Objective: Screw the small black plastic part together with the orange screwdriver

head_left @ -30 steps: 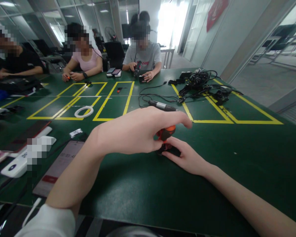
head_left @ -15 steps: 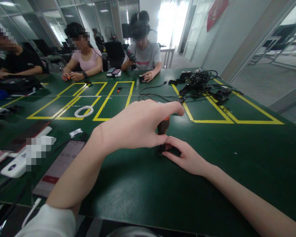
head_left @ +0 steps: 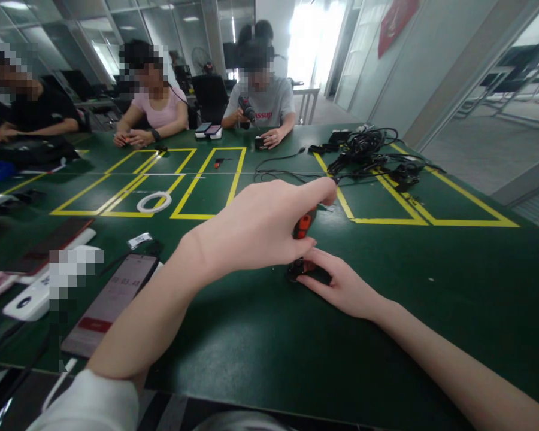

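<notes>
My left hand (head_left: 256,221) reaches across from the left, its fingers closed round the orange-and-black handle of a screwdriver (head_left: 304,225). The screwdriver stands roughly upright, and its upper end is hidden under my palm and fingers. Directly below it, a small black part (head_left: 295,270) rests on the green table (head_left: 251,335). From the right, my right hand (head_left: 341,280) pinches that part between thumb and fingers, close to my left thumb. The screwdriver's tip and the top of the part are hard to make out.
A phone (head_left: 112,302) showing a timer and a white power strip (head_left: 36,299) lie left. A white tape ring (head_left: 154,202) sits by yellow tape outlines. Tangled black cables (head_left: 368,146) lie at the far right. Opposite, a person (head_left: 263,99) holds a power drill (head_left: 247,109).
My left hand has shifted slightly right and turned with the screwdriver, so more of its orange grip shows. My right hand stays on the black part. Opposite, the person's drill has tipped lower.
</notes>
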A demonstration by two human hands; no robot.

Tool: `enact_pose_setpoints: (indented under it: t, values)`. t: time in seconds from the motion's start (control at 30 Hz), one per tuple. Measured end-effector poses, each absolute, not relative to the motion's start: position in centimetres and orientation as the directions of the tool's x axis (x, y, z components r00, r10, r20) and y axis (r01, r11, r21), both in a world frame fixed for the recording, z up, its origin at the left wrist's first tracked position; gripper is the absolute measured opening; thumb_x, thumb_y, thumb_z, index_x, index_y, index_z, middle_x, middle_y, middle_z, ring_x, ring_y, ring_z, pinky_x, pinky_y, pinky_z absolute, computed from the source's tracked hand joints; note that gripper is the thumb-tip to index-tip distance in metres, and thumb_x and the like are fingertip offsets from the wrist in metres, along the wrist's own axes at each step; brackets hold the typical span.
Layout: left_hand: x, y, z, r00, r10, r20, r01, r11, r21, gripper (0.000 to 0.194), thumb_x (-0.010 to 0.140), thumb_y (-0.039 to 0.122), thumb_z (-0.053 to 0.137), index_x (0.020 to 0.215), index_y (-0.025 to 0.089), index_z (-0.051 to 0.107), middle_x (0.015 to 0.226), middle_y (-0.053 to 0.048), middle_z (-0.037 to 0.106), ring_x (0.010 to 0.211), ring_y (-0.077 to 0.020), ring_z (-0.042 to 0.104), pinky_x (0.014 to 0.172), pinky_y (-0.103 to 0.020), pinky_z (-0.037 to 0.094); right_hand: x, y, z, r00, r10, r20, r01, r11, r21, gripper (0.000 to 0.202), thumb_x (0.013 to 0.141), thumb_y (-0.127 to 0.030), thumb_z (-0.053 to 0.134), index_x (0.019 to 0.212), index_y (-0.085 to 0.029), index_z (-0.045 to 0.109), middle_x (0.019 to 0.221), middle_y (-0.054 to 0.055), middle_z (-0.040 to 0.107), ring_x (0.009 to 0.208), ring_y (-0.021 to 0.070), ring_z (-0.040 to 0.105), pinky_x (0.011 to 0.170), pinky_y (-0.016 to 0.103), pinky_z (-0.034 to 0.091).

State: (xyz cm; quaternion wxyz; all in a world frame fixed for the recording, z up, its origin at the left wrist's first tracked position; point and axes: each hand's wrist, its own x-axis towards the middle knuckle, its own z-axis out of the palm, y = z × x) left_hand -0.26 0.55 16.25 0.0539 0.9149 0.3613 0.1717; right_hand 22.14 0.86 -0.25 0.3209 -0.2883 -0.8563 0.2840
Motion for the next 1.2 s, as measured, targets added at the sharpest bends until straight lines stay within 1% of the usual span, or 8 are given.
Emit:
enact_pose_setpoints:
  t: [0.17,0.43,0.63,0.77,0.93,1.0,1.1,1.2]
  values:
    - [-0.5,0.3,16.6,0.756,0.618,0.218,0.551,-0.779,0.299,0.048,0.085,0.019,0.064,0.132,0.020,0.059,0.099,-0.003,0.076,0.087,-0.0193,0.071,0.074,-0.027,0.050,22.2,0.8,-0.1,-0.632,0.676,0.378,0.320,0.672,-0.668,0.016,0.103,-0.024,0.062,0.118,-0.021,0.065,0.109,0.009,0.071,0.096,0.0238,0.071,0.084,0.036,0.061]
    - [-0.4,0.6,16.6,0.657,0.689,0.307,0.684,-0.716,0.143,0.032,0.085,0.022,0.066,0.117,0.022,0.070,0.085,-0.001,0.076,0.079,-0.0207,0.071,0.073,-0.030,0.048,22.2,0.9,-0.2,-0.632,0.687,0.359,0.328,0.657,-0.679,0.019,0.103,-0.024,0.062,0.121,-0.020,0.065,0.111,0.010,0.072,0.095,0.0229,0.070,0.085,0.036,0.061]
    - [-1.6,0.5,16.9,0.718,0.661,0.221,0.602,-0.748,0.279,0.054,0.084,0.016,0.064,0.138,0.024,0.059,0.097,-0.002,0.077,0.084,-0.0185,0.072,0.071,-0.026,0.047,22.1,0.8,0.3,-0.633,0.694,0.344,0.330,0.643,-0.691,0.015,0.103,-0.026,0.061,0.116,-0.021,0.065,0.109,0.010,0.072,0.094,0.0232,0.071,0.084,0.037,0.062]
    - [-2.0,0.6,17.2,0.762,0.622,0.182,0.564,-0.774,0.288,0.044,0.087,0.015,0.062,0.130,0.024,0.063,0.095,-0.001,0.077,0.081,-0.0171,0.071,0.071,-0.026,0.046,22.1,0.8,0.3,-0.635,0.695,0.338,0.335,0.642,-0.689,0.017,0.103,-0.026,0.062,0.119,-0.020,0.065,0.111,0.011,0.072,0.096,0.0236,0.071,0.085,0.037,0.062]
    - [-0.9,0.6,17.0,0.656,0.717,0.235,0.681,-0.697,0.226,0.030,0.085,0.021,0.068,0.115,0.020,0.066,0.086,-0.002,0.075,0.082,-0.0205,0.069,0.071,-0.028,0.046,22.2,0.9,0.0,-0.632,0.692,0.349,0.334,0.649,-0.683,0.014,0.103,-0.025,0.062,0.115,-0.021,0.065,0.109,0.010,0.071,0.096,0.0236,0.071,0.084,0.037,0.062]
    - [-0.8,0.5,16.9,0.645,0.729,0.232,0.686,-0.685,0.247,0.034,0.084,0.020,0.068,0.118,0.019,0.065,0.090,-0.002,0.074,0.084,-0.0206,0.069,0.072,-0.028,0.046,22.3,0.9,0.0,-0.631,0.693,0.348,0.337,0.649,-0.682,0.014,0.103,-0.026,0.062,0.115,-0.021,0.065,0.109,0.009,0.071,0.095,0.0234,0.070,0.083,0.037,0.062]
    - [-1.1,0.5,17.0,0.712,0.664,0.229,0.608,-0.746,0.273,0.045,0.083,0.015,0.065,0.127,0.019,0.061,0.109,-0.006,0.074,0.095,-0.0206,0.068,0.078,-0.029,0.049,22.3,0.9,0.0,-0.632,0.692,0.350,0.332,0.649,-0.685,0.014,0.103,-0.027,0.063,0.115,-0.021,0.065,0.110,0.010,0.071,0.096,0.0232,0.071,0.084,0.036,0.062]
    - [-1.3,0.6,17.0,0.777,0.585,0.231,0.514,-0.802,0.303,0.038,0.084,0.010,0.059,0.121,0.020,0.063,0.118,-0.007,0.072,0.100,-0.0201,0.068,0.082,-0.029,0.050,22.3,0.9,0.1,-0.627,0.695,0.351,0.333,0.647,-0.686,0.013,0.103,-0.027,0.063,0.114,-0.021,0.065,0.109,0.010,0.071,0.095,0.0233,0.070,0.084,0.037,0.062]
